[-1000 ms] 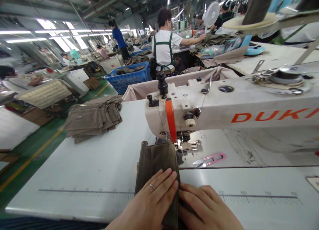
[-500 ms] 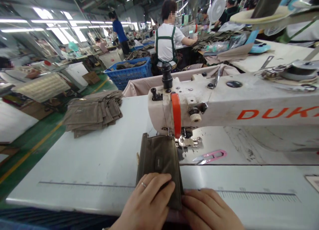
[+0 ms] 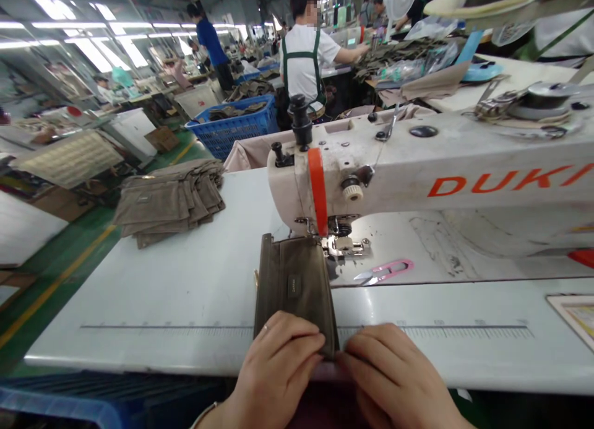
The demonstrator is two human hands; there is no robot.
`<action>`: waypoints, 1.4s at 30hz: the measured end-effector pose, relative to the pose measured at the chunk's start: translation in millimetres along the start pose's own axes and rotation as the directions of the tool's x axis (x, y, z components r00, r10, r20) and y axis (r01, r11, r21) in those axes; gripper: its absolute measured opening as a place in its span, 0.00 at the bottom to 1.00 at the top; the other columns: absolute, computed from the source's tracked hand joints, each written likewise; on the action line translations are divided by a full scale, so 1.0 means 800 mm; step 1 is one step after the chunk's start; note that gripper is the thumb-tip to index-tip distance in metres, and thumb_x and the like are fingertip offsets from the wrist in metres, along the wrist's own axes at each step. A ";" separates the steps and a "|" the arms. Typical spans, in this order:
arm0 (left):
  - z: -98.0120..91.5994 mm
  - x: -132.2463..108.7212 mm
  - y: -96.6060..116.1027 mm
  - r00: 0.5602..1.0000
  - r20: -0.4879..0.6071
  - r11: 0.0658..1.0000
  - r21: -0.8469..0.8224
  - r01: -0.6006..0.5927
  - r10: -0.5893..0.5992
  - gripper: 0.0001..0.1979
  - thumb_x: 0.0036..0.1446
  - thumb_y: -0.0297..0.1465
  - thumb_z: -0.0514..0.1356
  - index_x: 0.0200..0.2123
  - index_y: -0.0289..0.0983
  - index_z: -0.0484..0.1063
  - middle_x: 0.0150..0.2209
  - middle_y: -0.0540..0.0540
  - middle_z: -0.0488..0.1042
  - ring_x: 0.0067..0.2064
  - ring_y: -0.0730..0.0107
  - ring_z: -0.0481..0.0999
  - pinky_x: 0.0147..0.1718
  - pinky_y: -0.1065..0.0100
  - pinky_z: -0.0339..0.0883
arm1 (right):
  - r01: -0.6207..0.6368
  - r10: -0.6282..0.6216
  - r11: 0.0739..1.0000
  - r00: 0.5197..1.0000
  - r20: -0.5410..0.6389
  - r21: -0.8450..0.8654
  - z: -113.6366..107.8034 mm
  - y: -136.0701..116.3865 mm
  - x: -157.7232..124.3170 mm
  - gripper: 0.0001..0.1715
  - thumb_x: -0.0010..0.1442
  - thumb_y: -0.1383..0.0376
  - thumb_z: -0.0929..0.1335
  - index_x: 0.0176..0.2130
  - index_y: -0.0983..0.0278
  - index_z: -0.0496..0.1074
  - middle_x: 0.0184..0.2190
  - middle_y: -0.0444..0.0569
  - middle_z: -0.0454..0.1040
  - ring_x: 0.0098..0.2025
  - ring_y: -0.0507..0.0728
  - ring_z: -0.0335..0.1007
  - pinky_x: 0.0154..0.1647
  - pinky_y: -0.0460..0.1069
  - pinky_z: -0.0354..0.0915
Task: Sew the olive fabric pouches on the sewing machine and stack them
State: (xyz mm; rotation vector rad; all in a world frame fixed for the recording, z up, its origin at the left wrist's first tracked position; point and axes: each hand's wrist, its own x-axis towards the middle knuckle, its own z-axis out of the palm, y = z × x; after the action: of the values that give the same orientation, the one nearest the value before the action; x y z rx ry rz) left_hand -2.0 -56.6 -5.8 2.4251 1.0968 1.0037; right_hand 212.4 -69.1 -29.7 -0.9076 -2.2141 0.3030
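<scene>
A dark olive fabric piece point(image 3: 294, 283) with a small label lies flat on the table point(image 3: 185, 293), its far end under the presser foot point(image 3: 343, 246) of a white sewing machine point(image 3: 417, 169). My left hand point(image 3: 273, 373), wearing a ring, curls its fingers over the near edge of the fabric. My right hand point(image 3: 394, 379) pinches the same near edge at its right corner. Both hands sit at the table's front edge.
Pink thread snips point(image 3: 385, 270) lie right of the presser foot. A stack of olive fabric pieces point(image 3: 167, 200) sits at the table's far left. A blue basket point(image 3: 232, 129) and a person in a green apron point(image 3: 304, 60) are behind the machine.
The fabric piece has slid toward me, more of it now out from under the machine. Both hands have drawn back from on top of the fabric to its near edge.
</scene>
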 end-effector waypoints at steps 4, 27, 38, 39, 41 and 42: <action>-0.002 0.004 0.003 0.998 -0.043 0.999 0.037 -0.035 0.037 0.12 0.60 0.20 0.58 0.45 0.37 0.74 0.39 0.45 0.75 0.40 0.67 0.72 0.39 0.66 0.71 | 0.024 -0.024 1.000 1.000 0.009 -0.013 0.002 -0.002 0.005 0.13 0.64 0.71 0.60 0.39 0.65 0.73 0.32 0.50 0.73 0.37 0.57 0.67 0.38 0.53 0.65; -0.005 0.008 -0.005 0.950 0.304 0.989 -0.100 0.106 -0.072 0.09 0.63 0.22 0.55 0.40 0.38 0.74 0.39 0.46 0.73 0.40 0.68 0.70 0.41 0.66 0.66 | 0.074 -0.073 0.997 0.997 0.030 -0.010 -0.008 -0.001 -0.001 0.15 0.64 0.73 0.59 0.41 0.65 0.74 0.34 0.50 0.76 0.38 0.57 0.69 0.39 0.53 0.67; -0.013 0.018 -0.006 0.901 0.414 0.991 -0.011 -0.136 0.128 0.10 0.65 0.22 0.51 0.36 0.34 0.72 0.38 0.44 0.75 0.40 0.66 0.72 0.43 0.66 0.68 | 0.169 -0.178 0.973 0.983 -0.047 -0.160 0.006 0.008 0.004 0.12 0.67 0.70 0.62 0.40 0.64 0.75 0.41 0.48 0.78 0.39 0.54 0.70 0.39 0.50 0.66; -0.012 0.017 -0.008 0.906 0.390 0.983 0.009 -0.181 0.163 0.11 0.65 0.23 0.50 0.35 0.34 0.71 0.37 0.45 0.75 0.39 0.67 0.72 0.41 0.66 0.68 | 0.162 -0.172 0.970 0.984 -0.043 -0.182 0.008 0.009 0.004 0.11 0.67 0.70 0.63 0.40 0.63 0.75 0.41 0.46 0.78 0.38 0.54 0.70 0.39 0.50 0.66; -0.010 0.017 -0.014 0.922 0.336 0.976 0.028 -0.215 0.194 0.12 0.66 0.23 0.49 0.35 0.34 0.71 0.37 0.45 0.77 0.38 0.68 0.73 0.40 0.67 0.69 | 0.147 -0.160 0.964 0.986 -0.047 -0.220 0.011 0.011 0.006 0.12 0.67 0.70 0.62 0.40 0.61 0.75 0.40 0.44 0.78 0.37 0.53 0.70 0.40 0.50 0.66; -0.010 0.017 -0.018 0.929 0.315 0.977 0.024 -0.211 0.193 0.11 0.65 0.23 0.50 0.35 0.35 0.72 0.38 0.46 0.77 0.38 0.68 0.74 0.40 0.68 0.69 | 0.146 -0.163 0.961 0.985 -0.054 -0.234 0.013 0.012 0.007 0.13 0.67 0.71 0.62 0.40 0.60 0.75 0.40 0.43 0.78 0.36 0.53 0.70 0.39 0.50 0.65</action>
State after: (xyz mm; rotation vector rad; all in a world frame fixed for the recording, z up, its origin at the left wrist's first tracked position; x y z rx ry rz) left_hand -8.6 -37.0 -0.7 2.6680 0.7905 0.6169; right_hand 207.3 -57.9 -38.8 -0.8441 -2.2678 -0.0609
